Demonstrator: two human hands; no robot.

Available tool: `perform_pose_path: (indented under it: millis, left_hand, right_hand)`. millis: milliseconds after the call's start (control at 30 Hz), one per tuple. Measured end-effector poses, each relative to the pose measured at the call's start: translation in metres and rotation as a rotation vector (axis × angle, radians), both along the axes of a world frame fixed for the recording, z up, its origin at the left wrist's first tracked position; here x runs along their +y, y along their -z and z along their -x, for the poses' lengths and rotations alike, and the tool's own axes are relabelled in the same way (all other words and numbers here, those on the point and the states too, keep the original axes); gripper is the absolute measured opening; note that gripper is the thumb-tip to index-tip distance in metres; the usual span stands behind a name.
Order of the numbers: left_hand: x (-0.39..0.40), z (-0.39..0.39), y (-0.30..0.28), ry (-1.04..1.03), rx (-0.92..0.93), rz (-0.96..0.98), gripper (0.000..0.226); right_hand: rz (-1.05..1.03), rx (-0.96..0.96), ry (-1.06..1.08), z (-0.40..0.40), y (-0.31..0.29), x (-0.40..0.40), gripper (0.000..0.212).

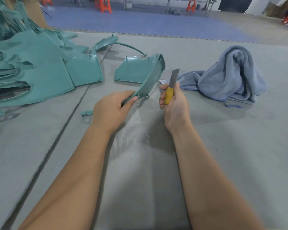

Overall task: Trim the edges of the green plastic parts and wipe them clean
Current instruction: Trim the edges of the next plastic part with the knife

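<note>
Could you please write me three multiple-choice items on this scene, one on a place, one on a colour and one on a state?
1. Where is the grey-blue towel?
A. right of the right hand
B. on the pile of green parts
C. under the left hand

2. What colour is the knife handle?
A. red
B. yellow
C. black

3. What is the left hand doing?
A. lying flat
B. wiping
C. gripping a curved green part

Answers: 1 A, it lies heaped on the mat there; 2 B, yellow shows between the fingers; 3 C, thumb and fingers pinch its near end.

Smooth green plastic part (140, 72), dull metal blade (174, 77), soft cloth (228, 77).
</note>
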State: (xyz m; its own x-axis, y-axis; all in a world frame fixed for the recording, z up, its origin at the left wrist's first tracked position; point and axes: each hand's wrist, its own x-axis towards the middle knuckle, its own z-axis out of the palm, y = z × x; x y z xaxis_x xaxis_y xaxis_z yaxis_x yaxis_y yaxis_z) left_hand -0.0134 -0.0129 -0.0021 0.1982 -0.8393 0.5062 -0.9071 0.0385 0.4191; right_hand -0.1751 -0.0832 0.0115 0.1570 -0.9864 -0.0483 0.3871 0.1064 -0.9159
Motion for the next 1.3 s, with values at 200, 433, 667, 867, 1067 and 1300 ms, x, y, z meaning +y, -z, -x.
perform_pose_path:
  millis: [200, 433, 667, 867, 1067, 1300]
  left_hand:
    - [-0.001, -0.001, 0.002, 0.015, 0.055, 0.025, 0.033]
    - [-0.002, 0.003, 0.005, -0.023, 0.046, 0.019, 0.029]
    - [-0.002, 0.003, 0.006, -0.023, 0.047, 0.016, 0.031]
    - [-0.003, 0.002, 0.007, -0.032, 0.045, 0.007, 0.031]
    - [-0.005, 0.0, 0.008, -0.038, 0.059, 0.008, 0.03]
    - [-0.004, 0.0, 0.008, -0.01, 0.076, 0.018, 0.028]
  right_hand:
    - [0.17, 0.081, 0.167, 0.009, -0.003, -0.002, 0.024]
    - [0.363, 0.121, 0.199, 0.001, -0.024, -0.003, 0.02]
    - [0.47, 0.201, 0.251, -0.003, -0.047, -0.007, 0.021]
    - [0.484, 0.294, 0.238, -0.006, -0.045, -0.011, 0.026]
    - [0.467, 0.268, 0.234, -0.009, -0.035, -0.01, 0.029]
    - [0.478, 0.218, 0.179, -0.004, -0.028, -0.008, 0.026]
